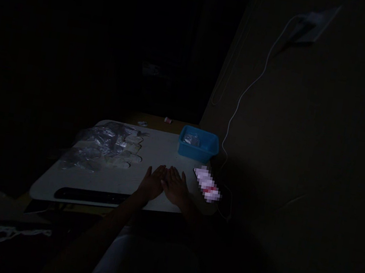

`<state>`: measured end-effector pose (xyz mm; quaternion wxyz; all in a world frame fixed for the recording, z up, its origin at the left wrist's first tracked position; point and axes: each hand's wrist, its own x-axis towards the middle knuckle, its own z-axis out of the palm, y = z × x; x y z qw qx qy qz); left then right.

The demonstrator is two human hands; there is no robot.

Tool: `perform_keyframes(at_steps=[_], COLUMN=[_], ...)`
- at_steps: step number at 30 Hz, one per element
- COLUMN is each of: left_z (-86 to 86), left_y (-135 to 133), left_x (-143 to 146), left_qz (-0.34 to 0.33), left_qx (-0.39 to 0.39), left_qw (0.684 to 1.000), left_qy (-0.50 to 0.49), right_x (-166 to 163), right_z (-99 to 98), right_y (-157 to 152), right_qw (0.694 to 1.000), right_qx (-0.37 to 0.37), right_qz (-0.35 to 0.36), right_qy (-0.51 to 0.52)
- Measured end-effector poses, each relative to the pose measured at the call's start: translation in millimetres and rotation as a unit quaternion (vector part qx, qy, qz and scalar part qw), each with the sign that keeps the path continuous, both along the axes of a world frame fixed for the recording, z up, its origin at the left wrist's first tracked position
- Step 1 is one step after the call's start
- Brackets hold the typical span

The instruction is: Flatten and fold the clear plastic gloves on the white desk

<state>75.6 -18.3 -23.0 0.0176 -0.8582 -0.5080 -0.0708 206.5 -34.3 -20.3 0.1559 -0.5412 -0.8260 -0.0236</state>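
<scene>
The room is very dark. My left hand (151, 182) and my right hand (175, 185) lie flat side by side, palms down, on a white board (99, 183), fingers stretched out and holding nothing. Left of the hands sits a heap of clear plastic bags (98, 146) with pale flat pieces (127, 157) beside it. A lit phone (207, 183) lies just right of my right hand.
A blue plastic tub (198, 144) stands at the board's far right corner. A white cable (244, 95) runs down the wall from a socket (312, 25). A dark strip (90, 195) lies along the board's near edge. A small red-and-white object (168, 120) lies beyond the board.
</scene>
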Motion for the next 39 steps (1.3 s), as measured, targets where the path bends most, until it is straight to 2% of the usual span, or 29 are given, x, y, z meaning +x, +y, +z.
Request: perform_keyframes(at_steps=[9,14,19,25,39], left_z=[-0.6,0.3,3.7,1.2,4.5], left_y=[-2.5,-1.9,-3.2,-2.9,-2.6], left_x=[0.2,0.3,0.7,-0.3,-0.4], left_qz=[0.002,0.003,0.005,0.006,0.003], left_qx=[0.037,0.035,0.019,0.028,0.019], left_qw=[0.999,0.999,1.000,0.999,0.999], left_qy=[-0.007,-0.009,-0.016,-0.020,-0.027], right_x=[26.6,43.2,39.1,26.1,23.7], right_z=[-10.0,-6.3,5.8,11.5,4.9], right_y=[2.5,-1.0,4.3,2.5,2.6], right_qw=[0.993,0.995,0.994,0.996,0.995], right_qx=[0.033,0.050,0.060,0.070,0.073], right_qz=[0.048,0.065,0.089,0.057,-0.020], right_qy=[0.102,0.052,-0.021,-0.004,0.068])
